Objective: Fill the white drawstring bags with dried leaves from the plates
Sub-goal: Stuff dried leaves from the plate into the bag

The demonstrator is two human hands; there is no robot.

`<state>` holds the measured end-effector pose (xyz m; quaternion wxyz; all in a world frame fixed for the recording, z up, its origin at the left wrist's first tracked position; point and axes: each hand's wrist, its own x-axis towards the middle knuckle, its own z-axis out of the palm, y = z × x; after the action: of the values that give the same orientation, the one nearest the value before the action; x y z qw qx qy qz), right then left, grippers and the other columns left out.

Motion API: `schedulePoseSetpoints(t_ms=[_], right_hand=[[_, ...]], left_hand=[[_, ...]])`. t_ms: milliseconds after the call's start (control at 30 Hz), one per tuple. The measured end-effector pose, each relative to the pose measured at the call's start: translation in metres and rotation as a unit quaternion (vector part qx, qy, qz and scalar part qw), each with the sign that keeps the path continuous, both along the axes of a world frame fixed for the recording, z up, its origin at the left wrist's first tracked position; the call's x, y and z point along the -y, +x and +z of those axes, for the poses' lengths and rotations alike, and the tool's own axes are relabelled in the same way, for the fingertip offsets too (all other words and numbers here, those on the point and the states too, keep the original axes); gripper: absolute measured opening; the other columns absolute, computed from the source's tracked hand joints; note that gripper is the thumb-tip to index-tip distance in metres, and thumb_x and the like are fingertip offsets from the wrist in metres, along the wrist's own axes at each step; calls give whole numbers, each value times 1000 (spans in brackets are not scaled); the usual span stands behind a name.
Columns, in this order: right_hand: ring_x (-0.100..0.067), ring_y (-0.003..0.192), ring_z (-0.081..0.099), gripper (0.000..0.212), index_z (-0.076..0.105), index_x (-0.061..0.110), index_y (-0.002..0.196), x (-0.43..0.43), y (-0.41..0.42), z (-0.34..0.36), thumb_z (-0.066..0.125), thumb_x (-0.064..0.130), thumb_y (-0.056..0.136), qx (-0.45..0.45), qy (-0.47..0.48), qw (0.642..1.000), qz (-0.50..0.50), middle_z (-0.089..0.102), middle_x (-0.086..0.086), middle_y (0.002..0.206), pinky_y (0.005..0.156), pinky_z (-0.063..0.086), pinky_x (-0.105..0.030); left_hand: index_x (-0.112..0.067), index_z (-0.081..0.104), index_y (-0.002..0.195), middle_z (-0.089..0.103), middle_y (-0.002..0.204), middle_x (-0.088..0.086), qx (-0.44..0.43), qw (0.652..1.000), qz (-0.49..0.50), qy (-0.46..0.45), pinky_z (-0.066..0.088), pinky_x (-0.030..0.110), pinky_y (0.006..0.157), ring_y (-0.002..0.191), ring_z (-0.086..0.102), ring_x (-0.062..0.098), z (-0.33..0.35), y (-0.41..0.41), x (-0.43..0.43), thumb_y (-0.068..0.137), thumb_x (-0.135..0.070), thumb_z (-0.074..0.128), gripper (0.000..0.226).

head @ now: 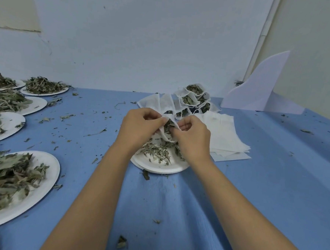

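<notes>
- A small white drawstring bag of thin, gauzy fabric is held open just above a round white paper plate at mid-table. Crumpled grey-green leaves show inside its mouth.
- The left hand pinches the bag's left rim between thumb and curled fingers. The forearm stretches straight in from the near edge.
- The right hand grasps the opposite rim, fingers bent inward at the opening and knuckles up.
- Dried leaves, slender and brittle, lie thinly on the plate below the hands.
- Filled bags, puffed and open-topped, are heaped behind the hands near the wall.
- A stack of flat empty bags, square and papery, lies just right of the plate.
- More paper plates, piled with curled leaves, line the left side.
- The wrinkled blue tablecloth is strewn with leaf crumbs.
- A curved white board stands at the far right corner.
</notes>
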<state>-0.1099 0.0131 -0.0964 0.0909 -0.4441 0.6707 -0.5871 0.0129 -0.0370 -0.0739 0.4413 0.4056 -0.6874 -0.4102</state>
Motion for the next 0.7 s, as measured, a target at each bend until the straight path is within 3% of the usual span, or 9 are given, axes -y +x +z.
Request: schedulePoseSetpoints(t_ms=[133, 233, 300, 333, 400, 433, 500, 600, 700], right_hand=[[-1, 68, 55, 21, 58, 20, 82, -3, 0, 4, 78, 19, 75, 26, 7, 999, 43, 61, 8, 78, 57, 41, -8], [-2, 90, 58, 25, 63, 23, 102, -5, -1, 9, 70, 36, 82, 47, 1, 996, 81, 63, 14, 100, 73, 45, -15], [-3, 105, 53, 32, 59, 26, 117, -7, -5, 10, 59, 41, 89, -17, 17, 997, 79, 58, 13, 119, 91, 45, -23], [-6, 119, 47, 44, 52, 26, 129, -7, -9, 9, 56, 45, 90, -85, 57, 991, 86, 50, 9, 133, 103, 38, -26], [-11, 143, 15, 76, 26, 29, 148, -8, -11, 4, 53, 61, 85, -208, 175, 952, 138, 19, 7, 157, 114, 15, -32], [-10, 146, 0, 88, 14, 33, 151, -8, -10, 1, 51, 69, 80, -241, 229, 929, 165, 3, 9, 160, 116, 7, -35], [-11, 145, -13, 98, 1, 37, 151, -5, -5, -6, 49, 76, 75, -282, 287, 894, 195, -11, 8, 159, 117, 0, -40], [-16, 147, -7, 90, 4, 33, 152, 1, 1, -9, 47, 70, 82, -341, 308, 865, 201, -8, 2, 160, 117, 2, -37], [-18, 145, 15, 66, 26, 23, 150, 3, 4, -6, 51, 47, 93, -308, 285, 880, 224, 11, 2, 160, 114, 14, -29]], left_hand=[[-19, 69, 73, 66, 61, -3, -24, 999, 35, -15, 51, 19, 57, 52, 59, 4, -1, 1, 0, 82, -23, 73, 11], [-20, 69, 76, 65, 59, -6, -78, 991, 110, -16, 53, 18, 59, 51, 59, 2, -2, 2, 1, 85, -23, 70, 9], [-23, 65, 73, 63, 56, -9, -155, 975, 159, 24, 51, 17, 61, 47, 57, -1, 0, 5, 4, 86, -21, 69, 14], [-21, 64, 73, 64, 57, -7, -202, 963, 172, 54, 50, 15, 59, 45, 56, -3, 1, 7, 6, 87, -20, 68, 15], [-17, 63, 74, 64, 63, -2, -275, 938, 185, 98, 49, 12, 54, 44, 56, -3, 3, 9, 9, 88, -17, 67, 14], [-15, 63, 75, 64, 65, -1, -293, 931, 188, 110, 48, 11, 53, 45, 57, -2, 2, 9, 9, 88, -15, 67, 14], [-13, 63, 77, 64, 68, 1, -310, 924, 187, 122, 47, 10, 52, 45, 58, -2, 1, 10, 9, 89, -13, 65, 13], [-14, 62, 74, 65, 71, 3, -316, 923, 179, 127, 46, 9, 51, 47, 59, -1, 1, 9, 10, 90, -11, 64, 17], [-14, 61, 73, 65, 73, 3, -322, 920, 183, 129, 47, 10, 51, 48, 60, 0, 1, 10, 11, 90, -10, 64, 18]])
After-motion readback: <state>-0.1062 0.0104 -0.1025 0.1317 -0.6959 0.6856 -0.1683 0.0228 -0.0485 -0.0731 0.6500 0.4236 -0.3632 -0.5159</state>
